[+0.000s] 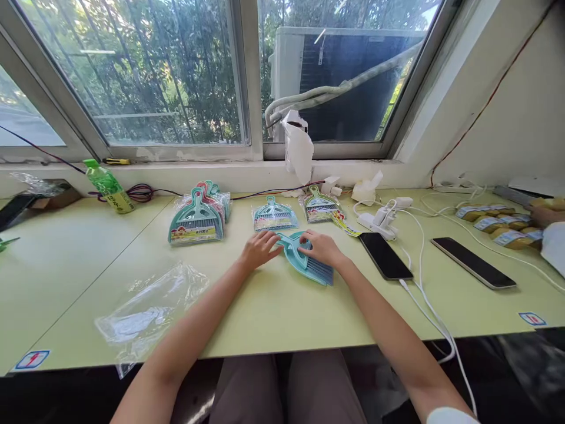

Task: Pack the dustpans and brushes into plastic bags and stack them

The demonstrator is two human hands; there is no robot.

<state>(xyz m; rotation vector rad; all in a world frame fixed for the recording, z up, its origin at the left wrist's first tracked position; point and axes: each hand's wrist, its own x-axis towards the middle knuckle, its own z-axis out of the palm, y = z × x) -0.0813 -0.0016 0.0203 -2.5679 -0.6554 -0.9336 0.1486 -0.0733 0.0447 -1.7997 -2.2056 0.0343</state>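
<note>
A small light-blue dustpan [293, 259] lies tilted on the table before me, with a matching hand brush [318, 270] nested in it, its grey-blue bristles toward the lower right. My left hand [261, 249] pinches the handle end with thumb and fingers. From the right, my right hand [321, 248] grips the set near the top of the brush, the thumb pressed on the blue plastic. Just behind is a bagged blue dustpan set [274, 217], and a bagged green dustpan set [322, 207] lies to its right.
Several bagged dustpan sets [196, 218] are stacked at back left. A clear plastic bag [152, 312] lies by my left forearm. To the right are a phone [386, 256], a second phone [473, 263], a power strip [378, 224] and white cables. A green bottle [109, 187] leans at left.
</note>
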